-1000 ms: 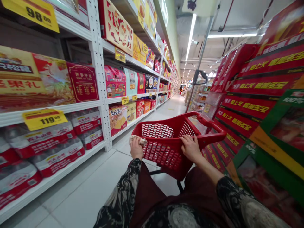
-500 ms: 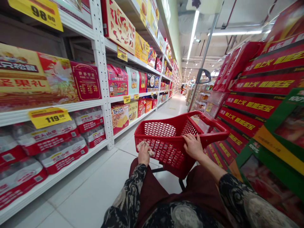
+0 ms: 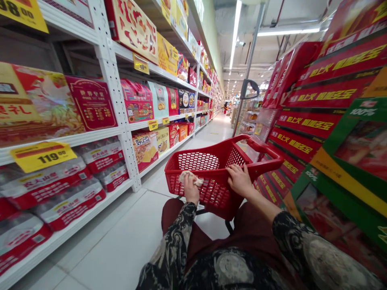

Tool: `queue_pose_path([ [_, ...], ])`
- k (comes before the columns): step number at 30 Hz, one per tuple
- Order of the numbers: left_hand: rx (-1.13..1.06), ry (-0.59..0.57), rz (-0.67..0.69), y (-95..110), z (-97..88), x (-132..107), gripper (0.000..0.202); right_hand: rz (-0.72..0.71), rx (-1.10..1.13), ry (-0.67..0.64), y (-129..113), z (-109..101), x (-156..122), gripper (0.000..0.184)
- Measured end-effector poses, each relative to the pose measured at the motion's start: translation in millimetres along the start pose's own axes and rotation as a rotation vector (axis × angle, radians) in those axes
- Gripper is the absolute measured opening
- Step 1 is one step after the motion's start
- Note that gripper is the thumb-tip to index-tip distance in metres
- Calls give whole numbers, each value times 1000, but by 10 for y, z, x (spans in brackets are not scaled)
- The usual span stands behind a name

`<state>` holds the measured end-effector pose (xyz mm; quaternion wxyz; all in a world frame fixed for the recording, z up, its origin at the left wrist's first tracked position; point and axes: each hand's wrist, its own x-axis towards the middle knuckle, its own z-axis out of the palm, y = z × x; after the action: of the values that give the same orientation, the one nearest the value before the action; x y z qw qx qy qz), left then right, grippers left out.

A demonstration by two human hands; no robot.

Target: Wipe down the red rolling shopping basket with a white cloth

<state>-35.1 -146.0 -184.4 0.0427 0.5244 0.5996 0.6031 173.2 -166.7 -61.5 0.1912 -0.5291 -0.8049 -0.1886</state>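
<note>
A red plastic shopping cart (image 3: 208,161) with a mesh basket stands in front of me in a supermarket aisle. My left hand (image 3: 191,189) presses a crumpled pale cloth (image 3: 190,176) against the near rim of the basket, fingers closed on it. My right hand (image 3: 239,180) lies on the same near rim further right, fingers curled over the edge. Both sleeves are dark with a pale pattern. The basket looks empty inside.
White shelves (image 3: 121,129) with boxed goods, bottled-water packs and yellow price tags (image 3: 42,155) run along the left. Stacked red and green cartons (image 3: 326,121) wall the right. A pale tiled floor (image 3: 121,241) stretches ahead down the aisle. A grey pole (image 3: 248,72) rises beyond the cart.
My left hand with the cloth has slid rightward along the near rim, from the basket's left corner toward its middle. The right hand has kept its hold on the rim.
</note>
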Motion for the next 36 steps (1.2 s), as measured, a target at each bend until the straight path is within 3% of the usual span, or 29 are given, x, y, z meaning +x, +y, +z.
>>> queue_pose_path([
  [3, 84, -205, 180, -21, 132, -241, 27, -9, -4, -17, 1, -28, -2, 40],
  [7, 153, -403, 392, -132, 127, -418, 24, -8, -8, -23, 0, -57, -14, 39],
  [9, 145, -390, 447, -139, 79, -392, 25, -7, -2, -22, -1, -56, -24, 39],
  [13, 101, -208, 450, 6, 46, -228, 26, 11, 14, -10, -11, -45, -34, 39],
  [15, 99, -203, 462, 97, 98, -194, 24, 25, 18, -13, -22, -47, -30, 39],
  [17, 117, -270, 478, 154, 187, -238, 23, 28, 21, -20, -32, -56, -25, 39],
  [21, 125, -526, 552, 153, 357, -475, 16, 22, 25, -21, -35, -72, -24, 38],
  [25, 90, -672, 606, 113, 345, -594, 13, -1, 28, -5, -15, -65, -42, 38],
  [27, 84, -642, 595, 136, 272, -541, 15, -13, 36, 5, -8, -55, -49, 38],
  [32, 10, -417, 515, 357, 210, -350, 27, 27, 60, 8, -24, -43, -37, 37],
  [36, -2, -517, 523, 513, 377, -407, 26, 43, 80, -4, -29, -55, -13, 37],
])
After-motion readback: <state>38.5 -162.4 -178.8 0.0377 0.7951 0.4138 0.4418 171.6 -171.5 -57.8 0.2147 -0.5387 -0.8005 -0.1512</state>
